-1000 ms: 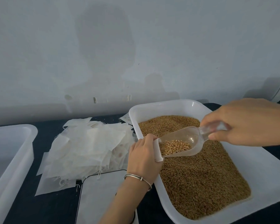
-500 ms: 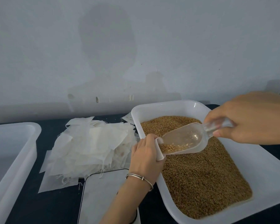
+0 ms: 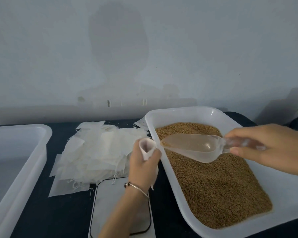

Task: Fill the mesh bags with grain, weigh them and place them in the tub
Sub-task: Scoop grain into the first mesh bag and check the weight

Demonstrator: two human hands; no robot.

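Compared with half a second ago, I am holding my left hand (image 3: 143, 166) further from the grain tray (image 3: 179, 112), now just outside its near-left rim, and the mesh bag (image 3: 147, 148) is no longer pressed to the lip of the scoop (image 3: 192, 146). The scoop has tipped flatter and is almost empty; only a thin line of grain (image 3: 218, 182) is clinging to its tip, where a small heap lay before.

My left hand is curling around the mesh bag, fingers and thumb wrapped about its body, with the open mouth pointing up as a small white ring. The bag is white and soft, its lower part hidden in my fist, so I cannot tell how full it is. My right hand (image 3: 272, 148) is pinching the clear handle of the scoop between thumb and fingers, holding it above the grain in the tray, tip aimed toward the bag.

Left of the tray, a pile of empty bags (image 3: 100, 152) is lying on the dark desk (image 3: 65, 212). The scale (image 3: 108, 201) is sitting under my left wrist, and the tub (image 3: 24, 162) is standing further left.
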